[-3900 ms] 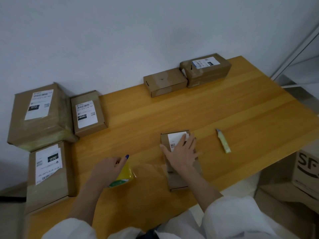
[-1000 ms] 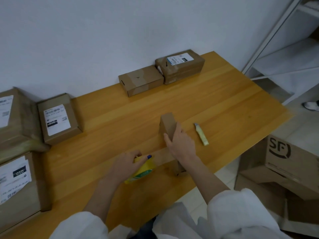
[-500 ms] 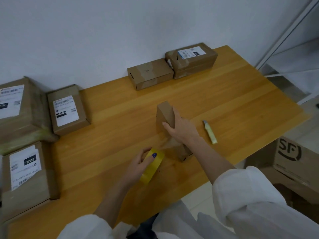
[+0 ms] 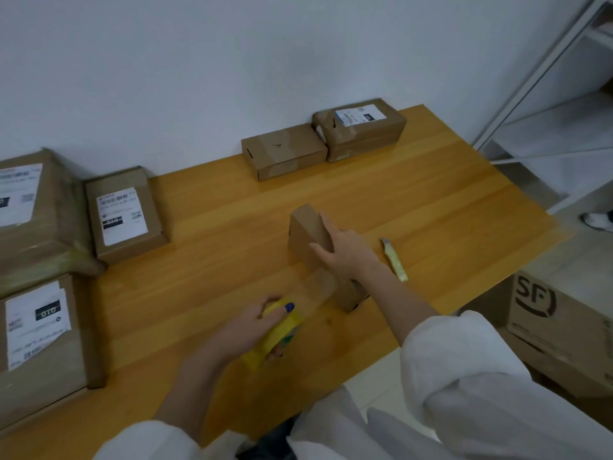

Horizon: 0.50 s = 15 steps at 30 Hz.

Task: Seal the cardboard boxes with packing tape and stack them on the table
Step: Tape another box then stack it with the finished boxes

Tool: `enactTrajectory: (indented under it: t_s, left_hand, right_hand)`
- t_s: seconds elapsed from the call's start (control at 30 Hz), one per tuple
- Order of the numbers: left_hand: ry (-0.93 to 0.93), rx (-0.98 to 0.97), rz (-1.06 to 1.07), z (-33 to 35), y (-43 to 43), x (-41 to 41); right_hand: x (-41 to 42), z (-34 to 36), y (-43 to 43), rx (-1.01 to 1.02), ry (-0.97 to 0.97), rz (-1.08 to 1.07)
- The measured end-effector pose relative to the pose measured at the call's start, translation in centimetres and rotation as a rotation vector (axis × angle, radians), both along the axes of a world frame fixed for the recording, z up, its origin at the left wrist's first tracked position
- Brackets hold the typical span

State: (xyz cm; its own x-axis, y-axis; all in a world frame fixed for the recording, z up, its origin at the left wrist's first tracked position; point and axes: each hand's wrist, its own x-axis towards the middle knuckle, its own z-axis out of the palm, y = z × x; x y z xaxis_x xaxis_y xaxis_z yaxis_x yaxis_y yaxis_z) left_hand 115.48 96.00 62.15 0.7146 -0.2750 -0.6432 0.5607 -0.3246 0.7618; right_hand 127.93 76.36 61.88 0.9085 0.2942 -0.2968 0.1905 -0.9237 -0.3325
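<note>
Tape [image 4: 315, 288] stretches clear from the yellow roll [image 4: 277, 338], gripped in the left hand [image 4: 245, 330], to the small cardboard box [image 4: 306, 232] standing on edge mid-table [image 4: 431, 194]. The right hand [image 4: 346, 252] clasps its top, thumb across the near face. A yellow utility knife [image 4: 394, 260] lies just beside it.

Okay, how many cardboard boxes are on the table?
6. Left side: far-left box, smaller labelled box, near-left box. Back: plain box, taped box. Then the middle box, gripped by the right hand. Others may be out of frame.
</note>
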Motion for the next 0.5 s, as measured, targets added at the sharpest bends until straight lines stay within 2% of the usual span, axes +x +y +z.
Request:
enactTrajectory:
  t_s: [0.2,0.37,0.5]
  left_hand:
    - [0.013,0.217,-0.059,0.7,-0.5,0.3]
    - [0.015,0.488,-0.181,0.3,-0.3,0.3]
    - [0.028,0.568,-0.271,0.1,-0.4,0.8]
  right_hand:
    - [0.0,-0.3,0.1,0.027,-0.032,0.01]
    - [-0.5,-0.7,0.3,-0.002,-0.07,0.021]
    - [-0.3,-0.6,0.1,0.013,-0.061,0.012]
